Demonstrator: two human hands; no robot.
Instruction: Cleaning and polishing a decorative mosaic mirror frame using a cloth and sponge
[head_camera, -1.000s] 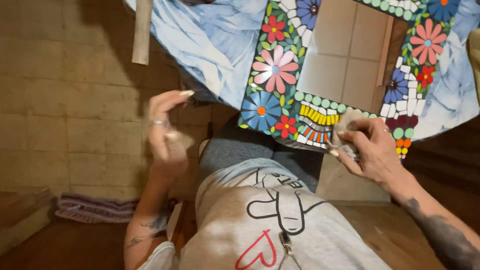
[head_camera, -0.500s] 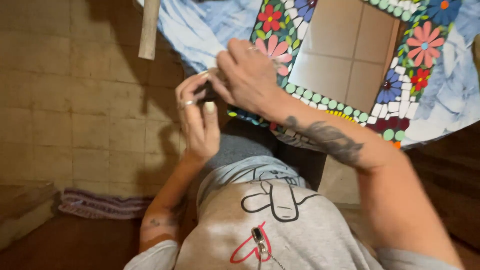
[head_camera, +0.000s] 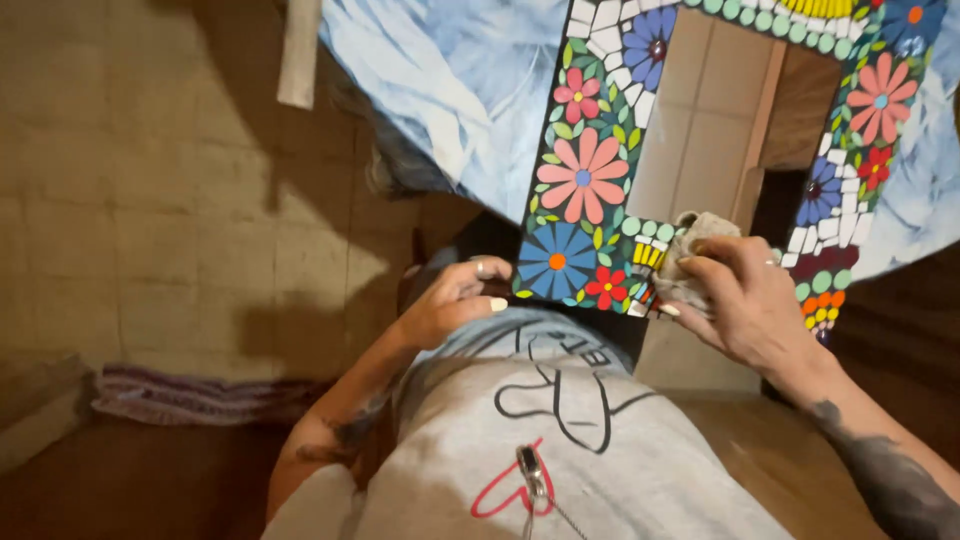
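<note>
Head view: looking down at both hands.
Left hand (head_camera: 455, 300): fingers curled on near left corner of mosaic frame (head_camera: 585, 190).
Right hand (head_camera: 745, 300): clamped on grey cloth (head_camera: 690, 255) against frame's near edge.

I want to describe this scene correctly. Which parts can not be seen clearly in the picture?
Head view only:
- Mosaic frame: top and right side cut off by the picture edge.
- Cloth: mostly hidden under the right hand.
- Left hand: fingertips hidden behind the frame's lower corner.
- Blue fabric: its upper part cut off.
</note>
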